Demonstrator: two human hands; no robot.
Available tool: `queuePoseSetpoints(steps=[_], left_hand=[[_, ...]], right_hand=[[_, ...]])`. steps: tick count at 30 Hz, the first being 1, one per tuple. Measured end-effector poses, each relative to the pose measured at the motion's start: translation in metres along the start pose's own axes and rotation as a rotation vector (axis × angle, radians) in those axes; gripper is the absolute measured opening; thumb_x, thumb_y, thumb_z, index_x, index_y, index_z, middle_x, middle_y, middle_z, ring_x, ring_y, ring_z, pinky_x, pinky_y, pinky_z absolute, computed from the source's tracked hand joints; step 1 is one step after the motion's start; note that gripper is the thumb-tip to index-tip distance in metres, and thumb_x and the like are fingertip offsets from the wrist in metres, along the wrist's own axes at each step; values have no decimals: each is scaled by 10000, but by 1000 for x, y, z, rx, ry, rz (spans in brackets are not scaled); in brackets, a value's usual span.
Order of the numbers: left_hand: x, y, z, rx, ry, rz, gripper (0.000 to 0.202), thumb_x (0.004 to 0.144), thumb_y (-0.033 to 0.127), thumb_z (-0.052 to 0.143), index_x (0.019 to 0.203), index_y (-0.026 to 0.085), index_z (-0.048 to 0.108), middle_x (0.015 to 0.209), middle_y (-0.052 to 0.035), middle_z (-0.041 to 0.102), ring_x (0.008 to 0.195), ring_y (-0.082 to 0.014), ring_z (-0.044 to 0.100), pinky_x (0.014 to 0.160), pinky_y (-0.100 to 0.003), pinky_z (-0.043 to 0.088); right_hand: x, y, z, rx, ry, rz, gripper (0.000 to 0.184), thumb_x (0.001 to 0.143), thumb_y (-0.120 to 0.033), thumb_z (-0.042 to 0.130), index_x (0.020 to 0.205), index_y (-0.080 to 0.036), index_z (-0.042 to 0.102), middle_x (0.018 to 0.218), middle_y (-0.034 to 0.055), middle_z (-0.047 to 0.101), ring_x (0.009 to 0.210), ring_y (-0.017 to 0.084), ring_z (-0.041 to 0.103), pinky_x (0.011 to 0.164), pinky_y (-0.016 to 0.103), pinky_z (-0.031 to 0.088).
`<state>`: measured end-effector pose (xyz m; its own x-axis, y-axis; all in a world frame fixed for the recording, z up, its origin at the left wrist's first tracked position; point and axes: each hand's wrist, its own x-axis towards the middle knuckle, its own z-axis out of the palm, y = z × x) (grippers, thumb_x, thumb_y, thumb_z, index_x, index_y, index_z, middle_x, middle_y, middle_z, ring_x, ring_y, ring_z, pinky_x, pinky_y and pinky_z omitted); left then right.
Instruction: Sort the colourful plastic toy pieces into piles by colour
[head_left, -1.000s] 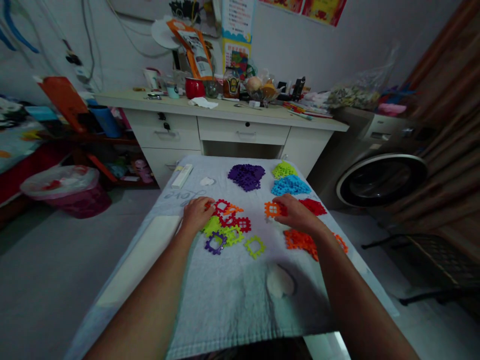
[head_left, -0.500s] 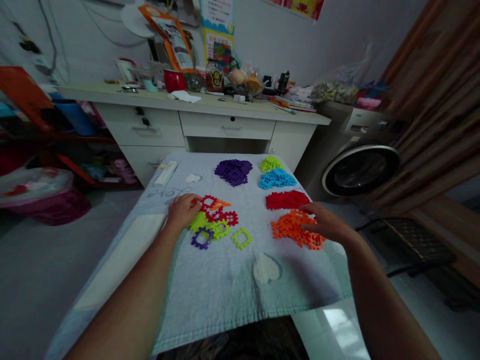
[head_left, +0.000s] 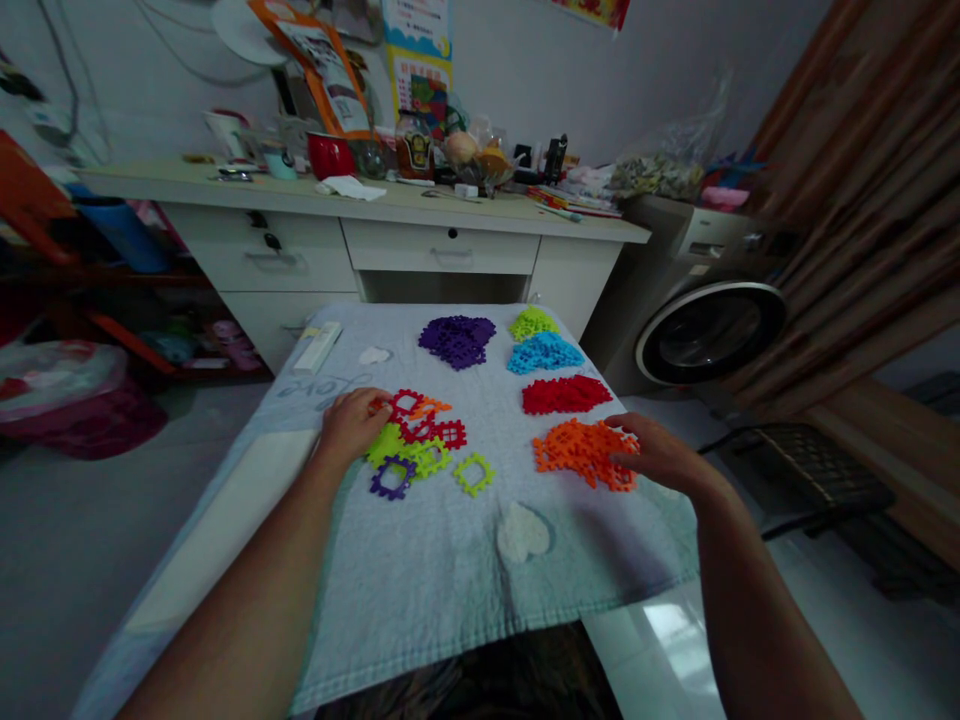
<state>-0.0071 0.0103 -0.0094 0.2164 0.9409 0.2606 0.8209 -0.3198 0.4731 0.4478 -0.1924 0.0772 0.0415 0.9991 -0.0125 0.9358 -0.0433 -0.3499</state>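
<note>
Flat plastic puzzle tiles lie sorted by colour on a pale towel (head_left: pixel 450 570) over a small table. My left hand (head_left: pixel 351 425) rests with curled fingers on the edge of a mixed cluster of red, orange, green and purple tiles (head_left: pixel 420 440). My right hand (head_left: pixel 660 455) lies flat, fingers stretched, on the right side of an orange pile (head_left: pixel 577 450). Behind the orange pile lie a red pile (head_left: pixel 562 394), a blue pile (head_left: pixel 544 352), a lime pile (head_left: pixel 531 322) and a purple pile (head_left: pixel 456 338).
A white heart patch (head_left: pixel 521 532) is sewn on the towel near me. A white desk (head_left: pixel 360 240) crowded with cups and jars stands behind the table. A washing machine (head_left: pixel 705 330) is at the right, a pink bin (head_left: pixel 60 395) at the left.
My right hand carried an orange tile from the middle to the orange pile at the right and now lies on it. My left hand stayed on the mixed cluster. The view swung right.
</note>
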Motion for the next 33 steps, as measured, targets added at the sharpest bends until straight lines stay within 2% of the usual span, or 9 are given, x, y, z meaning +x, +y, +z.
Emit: queuePoseSetpoints(steps=[5, 7, 10, 15, 18, 21, 25, 29, 33], left_hand=[[0, 0, 0, 6, -1, -5, 286, 807, 349, 502, 998, 249, 689, 1127, -34, 711, 1086, -230, 602, 1012, -362, 418], [0, 1, 0, 3, -2, -14, 281, 804, 345, 507, 993, 249, 693, 1128, -34, 710, 1084, -230, 602, 1007, -361, 422], [0, 1, 0, -11, -1, -26, 281, 805, 351, 512, 988, 250, 699, 1120, -33, 710, 1080, -231, 601, 994, -363, 430], [-1, 1, -1, -53, 12, -15, 293, 813, 370, 509, 983, 233, 705, 1096, -45, 714, 1045, -232, 611, 968, -364, 443], [-1, 2, -2, -72, 21, -14, 298, 818, 370, 502, 980, 227, 707, 1081, -52, 718, 1022, -235, 619, 947, -367, 450], [-1, 3, -2, -81, 22, -9, 292, 822, 360, 498, 978, 231, 709, 1074, -50, 721, 1016, -233, 621, 946, -369, 445], [-2, 4, -2, -76, 28, -23, 278, 818, 357, 518, 977, 237, 711, 1061, -47, 724, 1010, -234, 617, 938, -369, 442], [-2, 1, 0, -71, 32, -20, 272, 820, 361, 524, 974, 239, 711, 1053, -41, 724, 994, -227, 616, 929, -360, 442], [-2, -2, 2, -65, 40, 11, 275, 833, 379, 510, 966, 240, 706, 1073, -34, 721, 1007, -229, 610, 952, -370, 426]], right_hand=[[0, -12, -4, -4, 21, 22, 473, 777, -317, 657, 1228, -172, 638, 1269, 151, 636, 1181, 296, 595, 1044, 463, 452], [3, -28, -4, -3, 74, 2, 452, 798, -311, 644, 1231, -182, 638, 1274, 147, 634, 1191, 299, 588, 1052, 468, 441], [13, -69, 7, 38, 94, -109, 416, 835, -294, 621, 1238, -189, 631, 1268, 134, 638, 1193, 280, 585, 1054, 450, 436], [37, -146, 46, 97, -91, -367, 424, 829, -251, 662, 1240, -159, 611, 1263, 134, 627, 1193, 259, 566, 1043, 423, 430], [48, -173, 64, 20, -236, -454, 420, 793, -231, 694, 1196, -134, 628, 1198, 144, 633, 1143, 269, 561, 1019, 411, 425], [53, -182, 71, -46, -316, -440, 473, 736, -254, 736, 1183, -135, 633, 1166, 141, 613, 1099, 286, 546, 969, 400, 435], [51, -180, 73, -52, -353, -397, 483, 719, -225, 717, 1186, -148, 622, 1171, 133, 571, 1082, 277, 530, 916, 366, 444], [50, -178, 73, -45, -343, -376, 432, 713, -224, 712, 1127, -140, 622, 1129, 123, 561, 1051, 261, 533, 890, 347, 448], [57, -173, 64, -33, -269, -392, 394, 724, -231, 716, 1093, -128, 621, 1110, 122, 570, 1031, 248, 549, 902, 350, 451]])
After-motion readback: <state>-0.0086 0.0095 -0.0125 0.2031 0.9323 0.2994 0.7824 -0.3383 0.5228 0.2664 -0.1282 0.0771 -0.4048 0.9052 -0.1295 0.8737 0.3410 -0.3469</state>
